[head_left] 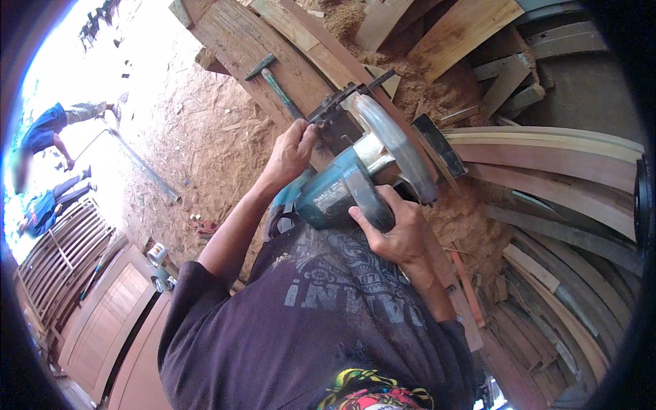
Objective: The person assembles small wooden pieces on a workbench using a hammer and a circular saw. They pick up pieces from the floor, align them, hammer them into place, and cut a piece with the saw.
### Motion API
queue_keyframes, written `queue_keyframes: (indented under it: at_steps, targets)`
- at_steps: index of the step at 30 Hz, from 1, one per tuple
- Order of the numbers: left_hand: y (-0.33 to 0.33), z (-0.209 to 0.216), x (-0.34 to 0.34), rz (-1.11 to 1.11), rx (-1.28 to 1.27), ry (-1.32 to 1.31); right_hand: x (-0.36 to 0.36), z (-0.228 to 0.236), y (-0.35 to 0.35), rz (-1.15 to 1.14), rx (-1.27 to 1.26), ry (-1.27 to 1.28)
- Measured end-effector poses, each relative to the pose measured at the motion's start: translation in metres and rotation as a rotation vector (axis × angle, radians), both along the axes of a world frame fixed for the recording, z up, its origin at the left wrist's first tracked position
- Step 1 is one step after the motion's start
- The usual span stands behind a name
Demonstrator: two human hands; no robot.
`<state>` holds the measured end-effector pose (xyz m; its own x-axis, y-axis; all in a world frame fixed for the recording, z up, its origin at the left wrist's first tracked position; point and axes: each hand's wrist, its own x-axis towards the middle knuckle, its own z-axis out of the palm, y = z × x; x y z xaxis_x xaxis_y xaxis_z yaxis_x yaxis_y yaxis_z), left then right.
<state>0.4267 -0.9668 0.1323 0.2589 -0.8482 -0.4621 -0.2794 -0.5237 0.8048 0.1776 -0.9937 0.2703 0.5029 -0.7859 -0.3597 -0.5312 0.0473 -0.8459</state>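
A teal circular saw (331, 191) with a silver blade guard is tilted over a workbench, close to my chest. My right hand (403, 229) wraps round its dark rear handle, the thumb lying along the near side. With bent fingers, my left hand (294, 150) pinches the edge of the saw's dark base plate (338, 126), near a small knob. Just beyond that hand, a hammer (277, 89) with a teal handle lies on a wide wooden plank (236, 41). The fingertips of my left hand are partly hidden.
Sawdust covers the ground (184, 130). Curved boards (547, 154) are stacked at the right, with more offcuts (471, 34) at the far right. Wooden door panels (109, 311) stand at the lower left. Two people are at the far left, near a long bar (147, 164) on the ground.
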Motion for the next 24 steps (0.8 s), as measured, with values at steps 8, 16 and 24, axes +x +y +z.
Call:
queue_keyframes:
  at_steps: [8,16,24]
  targets:
    - [0.0004,0.0022,-0.0009,0.008,0.007,-0.017,0.002,-0.0055,0.0026,-0.017,-0.035,-0.12]
    - [0.0038,0.0037,-0.004,0.067,0.031,0.09,0.0016,-0.0007,-0.002,0.012,-0.016,-0.073]
    - [0.0079,0.005,0.0012,0.037,0.014,0.167,0.0016,-0.0031,-0.0021,0.032,-0.02,-0.071]
